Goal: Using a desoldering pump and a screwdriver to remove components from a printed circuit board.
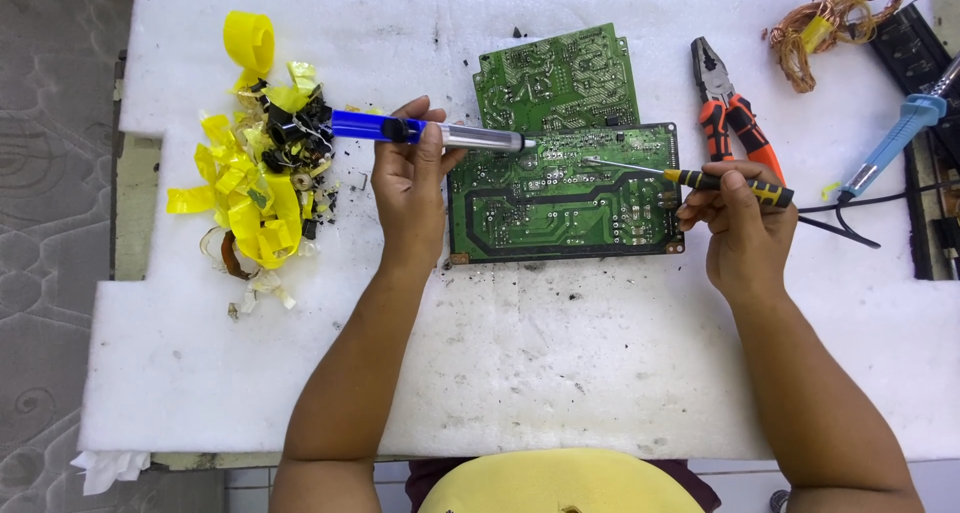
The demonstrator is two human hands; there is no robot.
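Both hands closed on tools: left hand [408,188] grips blue-and-silver desoldering pump [430,132], right hand [742,221] pinches small yellow-handled screwdriver [690,177], tip on near circuit board [565,194] lying solder-side up mid-table. Left of board — heap of yellow tape and black parts [258,178], seemingly stripped already; board's joints look mostly intact, so much left. Second board [558,78] behind it. Right of board: orange pliers [732,113], blue soldering iron [892,145], copper wire coil [825,23] — nothing blocking.

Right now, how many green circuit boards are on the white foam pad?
2. The nearer circuit board lies between the left hand and right hand; the farther circuit board sits just behind it, tilted, its near edge overlapped. No others are visible.
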